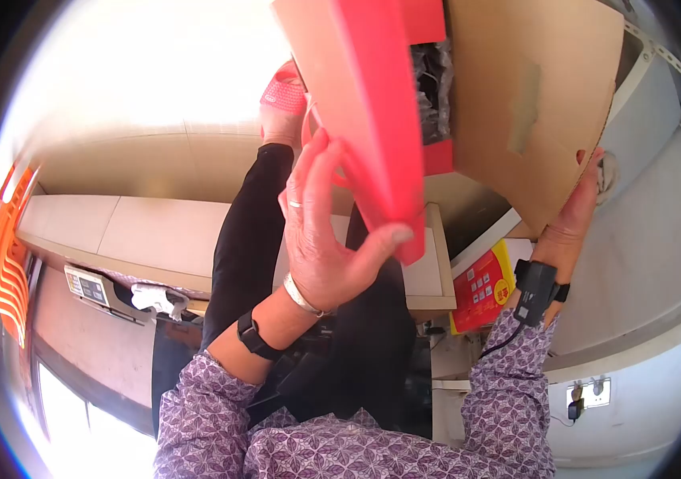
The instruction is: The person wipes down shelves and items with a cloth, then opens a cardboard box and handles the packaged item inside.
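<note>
A bright red box (372, 104) is lifted in front of me, tilted, with its upper end cut off by the frame. My left hand (316, 215) grips its lower end, the thumb on the near edge and the fingers along the left side. A thin red ribbon hangs near those fingers. To the right is a brown cardboard box (536, 104) with a strip of tape on its face. My right hand (584, 195) holds its lower right edge, the fingers partly hidden by the cardboard. Between the two boxes, dark items in clear plastic wrap (432, 92) show.
A light counter (117, 231) runs across the left, with a scale (89, 286) beside it. Orange stacked stools (9, 255) stand at far left. A red and yellow printed package (484, 287) lies below the cardboard. A wall socket (592, 393) is at lower right.
</note>
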Tool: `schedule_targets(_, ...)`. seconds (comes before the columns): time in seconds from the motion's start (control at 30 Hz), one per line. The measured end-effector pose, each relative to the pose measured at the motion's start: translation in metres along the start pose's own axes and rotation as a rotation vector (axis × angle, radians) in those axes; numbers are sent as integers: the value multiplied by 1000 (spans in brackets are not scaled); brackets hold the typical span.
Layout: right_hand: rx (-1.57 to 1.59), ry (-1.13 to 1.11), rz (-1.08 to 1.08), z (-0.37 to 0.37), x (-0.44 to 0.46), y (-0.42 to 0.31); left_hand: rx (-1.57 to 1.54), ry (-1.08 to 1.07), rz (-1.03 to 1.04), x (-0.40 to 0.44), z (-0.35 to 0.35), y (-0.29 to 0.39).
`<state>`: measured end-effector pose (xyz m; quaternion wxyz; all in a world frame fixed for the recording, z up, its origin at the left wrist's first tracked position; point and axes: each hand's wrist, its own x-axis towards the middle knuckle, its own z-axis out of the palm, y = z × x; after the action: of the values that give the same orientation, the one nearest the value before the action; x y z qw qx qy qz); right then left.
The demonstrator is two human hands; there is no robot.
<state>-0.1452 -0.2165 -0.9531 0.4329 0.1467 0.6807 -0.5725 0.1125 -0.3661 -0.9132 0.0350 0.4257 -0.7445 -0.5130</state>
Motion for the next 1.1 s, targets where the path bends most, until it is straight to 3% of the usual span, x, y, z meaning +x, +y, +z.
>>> schedule_targets(0.07,-9,-121,23,4,-9,-2,167,-32,77,7,1,3)
schedule_targets(0.17,-71,-150,-121,16,-20,-3,265,-2,178,14,1,-3)
schedule_targets(0.37,-219,-25,-276,18,-32,-11,376,99,249,46,8,-9)
schedule_targets(0.6,-254,-39,-426,13,-43,-4,739,-328,743,149,10,22)
schedule_targets(0.67,-268,-19,-461,16,-43,-1,787,-308,839,164,21,22)
schedule_targets(0.73,-283,-9,-424,21,-44,-3,625,-334,807,176,32,11)
schedule_targets(1.1,-237,-3,-392,20,-37,-4,748,-515,701,198,35,23)
